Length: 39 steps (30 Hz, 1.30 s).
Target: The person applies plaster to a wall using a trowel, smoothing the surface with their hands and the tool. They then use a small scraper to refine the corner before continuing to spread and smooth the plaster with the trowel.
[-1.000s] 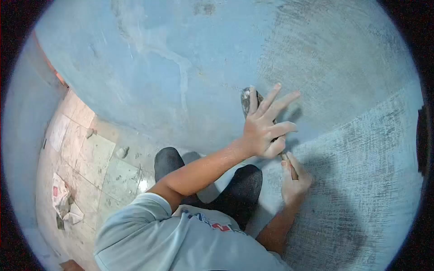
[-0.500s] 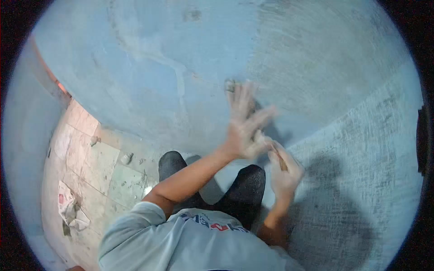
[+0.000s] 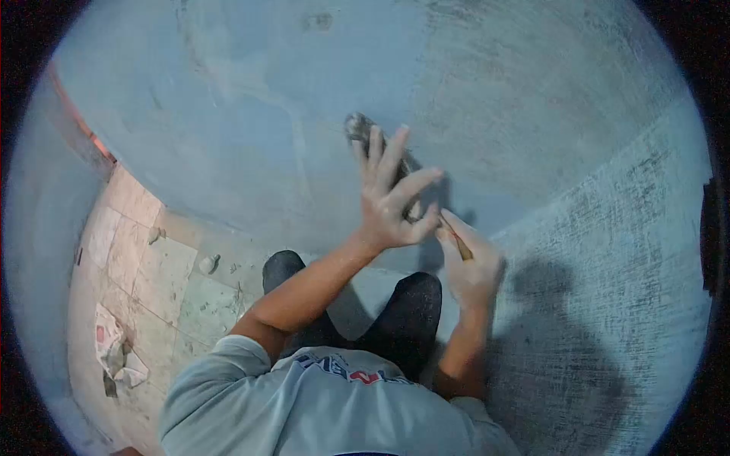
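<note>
In front of the blue wall, my left hand (image 3: 388, 197) is open, its fingers spread over the dark metal blade of a trowel (image 3: 407, 161). A grey lump of putty-like material (image 3: 356, 125) shows at the blade's far end, just past my fingertips. The middle of the blade is partly hidden behind that hand. My right hand (image 3: 475, 272) is closed around the trowel's wooden handle, low and to the right. My left thumb comes close to the right hand's fingertips. Pale dust or paste coats both hands.
The blue wall (image 3: 243, 137) has a greyer, rough patch (image 3: 517, 99) at upper right. A textured wall (image 3: 601, 266) meets it on the right. On the tiled floor (image 3: 163, 266) lie a crumpled bag (image 3: 115, 351), a pale lump (image 3: 209, 264) and crumbs. My knees are bent below.
My left hand has shifted left along the trowel, and more of the dark blade shows past its fingers. The right hand has moved slightly left, still gripping the handle.
</note>
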{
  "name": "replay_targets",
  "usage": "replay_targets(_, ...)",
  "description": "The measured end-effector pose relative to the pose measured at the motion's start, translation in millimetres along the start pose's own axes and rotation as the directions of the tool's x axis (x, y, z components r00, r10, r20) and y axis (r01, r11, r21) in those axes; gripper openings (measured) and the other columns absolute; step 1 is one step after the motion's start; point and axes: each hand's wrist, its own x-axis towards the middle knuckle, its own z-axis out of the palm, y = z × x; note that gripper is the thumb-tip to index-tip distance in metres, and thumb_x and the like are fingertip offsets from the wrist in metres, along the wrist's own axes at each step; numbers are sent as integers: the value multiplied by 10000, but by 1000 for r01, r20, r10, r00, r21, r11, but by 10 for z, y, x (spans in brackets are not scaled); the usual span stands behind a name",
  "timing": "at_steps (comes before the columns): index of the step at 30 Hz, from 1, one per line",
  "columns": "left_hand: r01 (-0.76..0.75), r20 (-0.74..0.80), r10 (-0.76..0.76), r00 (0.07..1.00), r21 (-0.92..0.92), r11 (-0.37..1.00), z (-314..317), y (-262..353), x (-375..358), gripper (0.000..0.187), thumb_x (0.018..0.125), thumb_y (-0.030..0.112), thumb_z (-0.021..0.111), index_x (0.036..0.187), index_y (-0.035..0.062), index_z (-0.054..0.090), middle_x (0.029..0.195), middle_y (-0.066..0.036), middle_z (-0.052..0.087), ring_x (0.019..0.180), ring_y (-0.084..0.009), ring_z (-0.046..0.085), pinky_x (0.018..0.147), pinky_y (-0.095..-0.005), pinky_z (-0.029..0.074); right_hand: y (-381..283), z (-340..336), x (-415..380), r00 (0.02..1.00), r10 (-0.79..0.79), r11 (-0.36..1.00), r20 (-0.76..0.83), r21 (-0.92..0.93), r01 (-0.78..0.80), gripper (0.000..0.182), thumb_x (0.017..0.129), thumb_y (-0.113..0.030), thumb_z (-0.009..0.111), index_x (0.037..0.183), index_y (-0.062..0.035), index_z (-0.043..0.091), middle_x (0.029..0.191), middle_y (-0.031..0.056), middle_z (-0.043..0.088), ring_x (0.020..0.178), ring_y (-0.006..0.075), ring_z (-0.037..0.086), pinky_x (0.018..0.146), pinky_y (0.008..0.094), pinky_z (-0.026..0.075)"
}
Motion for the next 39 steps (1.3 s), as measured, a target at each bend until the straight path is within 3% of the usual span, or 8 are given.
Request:
replay_targets(6,-37,134,49,990,-96,995,464,453,-128,306,801,319,660,1052,237,813,1646,-220,415,1585,-498,202,1232,-722,52,173,-586,-302,991,136,980,-14,-144,-136,284,955,-70,738,1227,11,749,1096,170,791,964,173,745,866,312,571)
replay_targets(11,-40,-9,40,999,-90,995,260,72,-206,364,767,188,603,1077,152,790,1655,-262,376,1588,-507,181,1248,-684,54,-39,-1,-173,996,48,987,-71,-152,-59,249,906,-78,757,1150,-26,772,1065,184,778,931,293,776,826,371,589)
replay_targets(18,17,120,1,993,-145,989,464,502,-157,445,707,151,614,1108,193,804,1670,-277,339,1582,-540,154,1211,-741,14,65,-525,-249,999,31,982,-42,-187,-38,239,902,-38,759,1140,-10,768,1034,199,779,939,277,780,824,351,592)
replay_targets(23,18,49,-14,999,-90,996,271,237,-124,435,728,172,615,1124,184,797,1665,-266,356,1585,-515,178,1260,-654,20,-90,-183,-150,991,126,989,-42,-77,-129,233,923,-63,745,1145,5,764,1031,202,782,919,262,783,828,353,595)
replay_targets(24,30,18,-29,999,-72,997,207,107,-103,422,732,203,631,1120,195,797,1657,-252,379,1582,-510,192,1263,-654,24,-161,-90,-89,1000,1,982,-25,-186,-6,248,922,-76,747,1157,1,767,1026,197,782,918,265,784,820,354,592)
replay_targets(31,50,72,-46,996,-60,997,367,435,-131,464,708,153,640,1151,155,777,1656,-265,375,1583,-513,190,1252,-667,49,85,-455,-164,978,207,969,-2,-141,-205,268,904,-106,761,1159,-23,776,1051,206,778,930,304,784,823,390,595)
replay_targets(34,-2,-12,2,1000,49,999,175,38,-60,490,707,147,611,1170,132,769,1670,-308,318,1593,-515,144,1250,-663,36,-51,-59,9,1000,15,987,-19,-158,-18,263,905,-113,763,1151,-20,778,1039,197,782,927,311,783,823,393,595)
replay_targets(39,106,68,-104,992,-15,994,299,412,-59,459,680,136,616,1106,142,789,1672,-302,317,1594,-516,142,1248,-669,23,-125,-410,-13,987,157,959,41,-243,-143,269,919,-155,752,1155,-31,781,1053,175,788,951,292,781,843,383,590)
